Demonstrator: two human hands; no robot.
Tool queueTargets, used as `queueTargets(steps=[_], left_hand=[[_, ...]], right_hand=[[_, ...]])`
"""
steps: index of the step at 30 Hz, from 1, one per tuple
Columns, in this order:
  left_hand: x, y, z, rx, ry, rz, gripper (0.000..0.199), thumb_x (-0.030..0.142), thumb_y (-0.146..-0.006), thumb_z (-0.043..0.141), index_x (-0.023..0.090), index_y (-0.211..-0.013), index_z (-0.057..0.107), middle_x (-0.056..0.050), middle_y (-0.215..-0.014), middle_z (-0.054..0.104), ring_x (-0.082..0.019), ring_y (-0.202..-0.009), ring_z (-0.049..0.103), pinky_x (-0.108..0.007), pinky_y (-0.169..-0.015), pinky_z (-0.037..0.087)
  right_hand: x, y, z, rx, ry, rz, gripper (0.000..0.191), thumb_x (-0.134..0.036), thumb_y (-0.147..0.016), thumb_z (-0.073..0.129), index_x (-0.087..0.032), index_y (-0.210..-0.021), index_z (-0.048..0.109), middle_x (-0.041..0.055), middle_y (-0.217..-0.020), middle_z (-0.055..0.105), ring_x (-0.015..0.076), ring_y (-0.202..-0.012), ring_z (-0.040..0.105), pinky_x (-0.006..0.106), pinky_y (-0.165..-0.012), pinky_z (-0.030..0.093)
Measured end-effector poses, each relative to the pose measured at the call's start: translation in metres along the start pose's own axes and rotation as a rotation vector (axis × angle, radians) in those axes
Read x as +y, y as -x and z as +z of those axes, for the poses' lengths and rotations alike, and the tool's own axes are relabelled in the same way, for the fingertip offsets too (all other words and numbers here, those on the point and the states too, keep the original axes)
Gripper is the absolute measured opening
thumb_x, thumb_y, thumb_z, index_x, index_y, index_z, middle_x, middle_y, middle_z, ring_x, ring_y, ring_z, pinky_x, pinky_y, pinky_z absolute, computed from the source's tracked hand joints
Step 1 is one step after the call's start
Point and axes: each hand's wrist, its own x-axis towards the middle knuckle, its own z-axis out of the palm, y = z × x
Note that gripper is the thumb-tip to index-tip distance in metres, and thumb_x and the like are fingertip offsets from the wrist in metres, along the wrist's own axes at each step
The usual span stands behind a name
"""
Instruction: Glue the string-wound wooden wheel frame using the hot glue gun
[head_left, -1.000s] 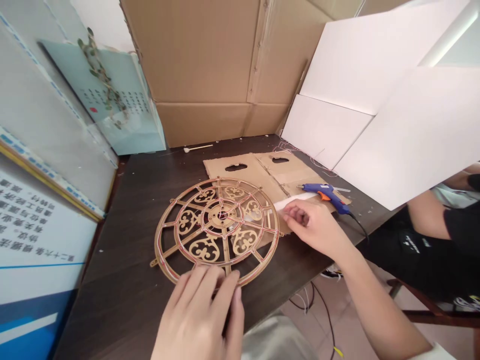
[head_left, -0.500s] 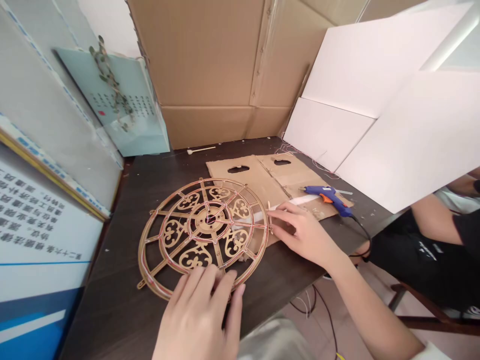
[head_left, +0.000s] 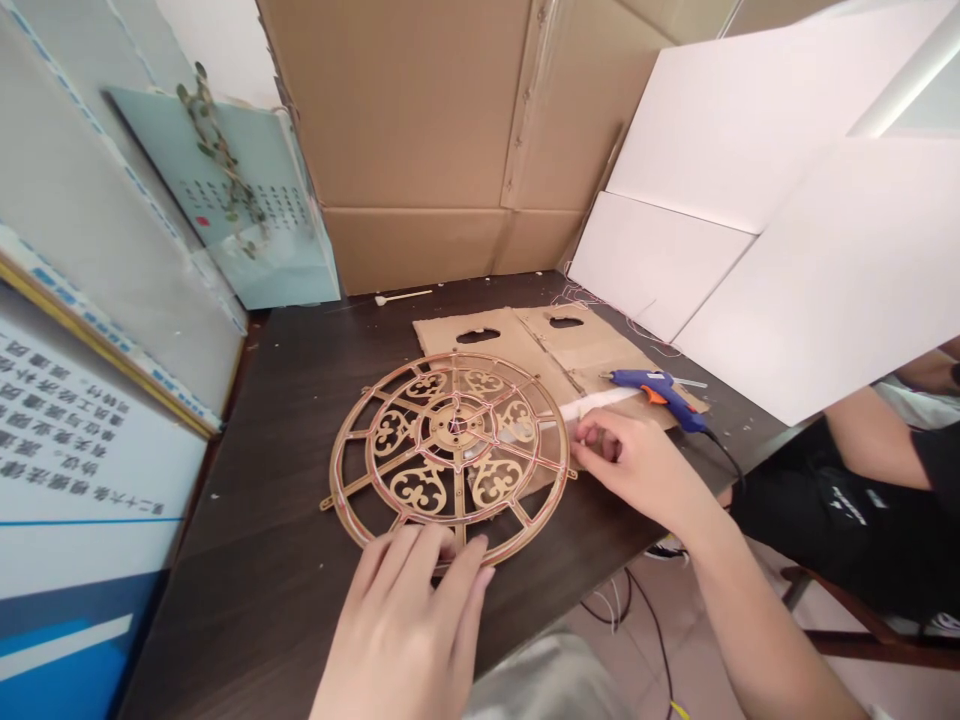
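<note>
A round openwork wooden wheel [head_left: 459,508], with scrolled cut-outs, spokes and reddish wire along its rings, lies over the dark tabletop and a cardboard sheet. My left hand [head_left: 409,600] is on its near rim, fingers over the edge and the thumb at the right, gripping it. At the wheel's right rim, my right hand [head_left: 630,460] is closed in a pinch, with the fingertips beside a small rim tab [head_left: 573,474]. What those fingers hold is too small and hidden to make out. A blue glue gun [head_left: 660,393] lies beyond the right hand.
The flat cardboard sheet [head_left: 517,350] with two hand holes lies behind the wheel. A thin stick [head_left: 405,296] rests near the tall cardboard wall [head_left: 405,110]. White panels [head_left: 817,220] lean at the right, thin wires [head_left: 645,335] below them. Another person [head_left: 832,490] sits at the right.
The wheel has shifted to the right and turned, its near rim moving away from me. My right hand has moved slightly right and its fingers have curled closer together.
</note>
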Motion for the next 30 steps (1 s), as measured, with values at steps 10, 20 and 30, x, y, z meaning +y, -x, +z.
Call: queueTargets(steps=[10,20,30], left_hand=[[0.003,0.003,0.002,-0.014,0.014,0.0,0.02,0.007,-0.102,0.048,0.011,-0.107,0.067,-0.006,-0.094,0.06,-0.023,-0.086,0.055,-0.04,-0.082,0.04],[0.002,0.0,-0.001,-0.018,0.004,0.012,0.021,0.009,-0.103,0.048,0.012,-0.107,0.068,-0.006,-0.091,0.061,-0.023,-0.083,0.056,-0.04,-0.081,0.042],[0.004,0.002,0.0,-0.03,0.05,0.007,0.021,0.005,-0.103,0.046,0.012,-0.109,0.065,-0.005,-0.093,0.059,-0.021,-0.083,0.055,-0.038,-0.078,0.046]], right_hand=[[0.012,0.018,-0.019,0.023,0.003,0.022,0.03,-0.041,-0.086,0.068,-0.019,-0.106,0.067,0.0055,-0.093,0.07,0.0184,-0.069,0.063,0.03,-0.061,0.049],[0.004,0.017,-0.025,0.071,-0.086,-0.002,0.021,-0.034,-0.089,0.059,-0.02,-0.077,0.069,0.0022,-0.068,0.065,0.0153,-0.056,0.059,0.026,-0.052,0.046],[-0.011,0.014,-0.023,0.532,-0.228,-0.07,0.015,-0.032,-0.089,0.071,-0.019,-0.081,0.07,0.0004,-0.069,0.061,0.0112,-0.058,0.056,0.021,-0.053,0.046]])
